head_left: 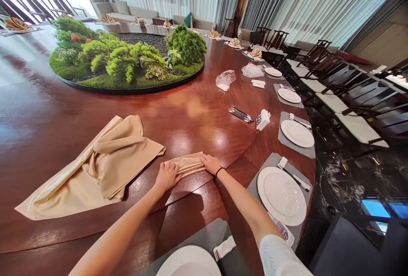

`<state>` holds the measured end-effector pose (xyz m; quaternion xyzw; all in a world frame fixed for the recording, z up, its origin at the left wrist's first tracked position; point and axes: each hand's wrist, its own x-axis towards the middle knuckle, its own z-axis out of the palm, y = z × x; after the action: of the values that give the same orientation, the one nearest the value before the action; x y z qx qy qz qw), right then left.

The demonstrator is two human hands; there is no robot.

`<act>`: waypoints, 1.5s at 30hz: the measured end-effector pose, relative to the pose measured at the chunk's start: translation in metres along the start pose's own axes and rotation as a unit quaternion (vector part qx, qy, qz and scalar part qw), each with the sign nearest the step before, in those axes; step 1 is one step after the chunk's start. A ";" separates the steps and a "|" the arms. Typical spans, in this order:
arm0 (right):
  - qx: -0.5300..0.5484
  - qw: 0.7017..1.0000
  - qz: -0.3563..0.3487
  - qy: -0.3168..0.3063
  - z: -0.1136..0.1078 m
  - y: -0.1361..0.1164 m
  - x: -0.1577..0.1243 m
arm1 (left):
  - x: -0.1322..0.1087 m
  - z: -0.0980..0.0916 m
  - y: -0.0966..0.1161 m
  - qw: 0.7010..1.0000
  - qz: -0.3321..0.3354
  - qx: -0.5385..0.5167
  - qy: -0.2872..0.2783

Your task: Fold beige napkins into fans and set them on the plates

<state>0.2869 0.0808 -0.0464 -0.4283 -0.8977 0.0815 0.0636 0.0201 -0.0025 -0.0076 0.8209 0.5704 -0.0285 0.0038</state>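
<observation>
Head view: the pleated napkin [190,164] lies just below frame centre, long axis running left to right; the left hand [168,175] and right hand [211,164] hold opposite ends (both equally near). Loose cloth [111,167] lies left, a plate [189,262] bottom centre; neither blocks the hands.

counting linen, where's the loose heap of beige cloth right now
In the head view, the heap of beige cloth lies on the table, left of the left hand, nearer than the miniature garden.
</observation>
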 end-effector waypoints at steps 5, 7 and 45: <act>-0.031 0.998 -0.051 -0.006 -0.019 -0.007 -0.009 | 0.005 0.001 0.002 0.998 0.033 -0.024 -0.052; -0.034 0.996 -0.088 0.008 -0.024 -0.013 -0.009 | 0.009 0.000 -0.001 0.995 0.043 -0.036 -0.079; 0.040 0.959 -0.215 0.181 -0.020 -0.159 -0.003 | -0.065 -0.020 -0.007 0.482 -0.257 -0.827 0.133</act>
<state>0.1716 -0.0179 0.0052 -0.2300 -0.9380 0.0232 0.2583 -0.0085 -0.0599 0.0161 0.2502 0.5098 0.5658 0.5978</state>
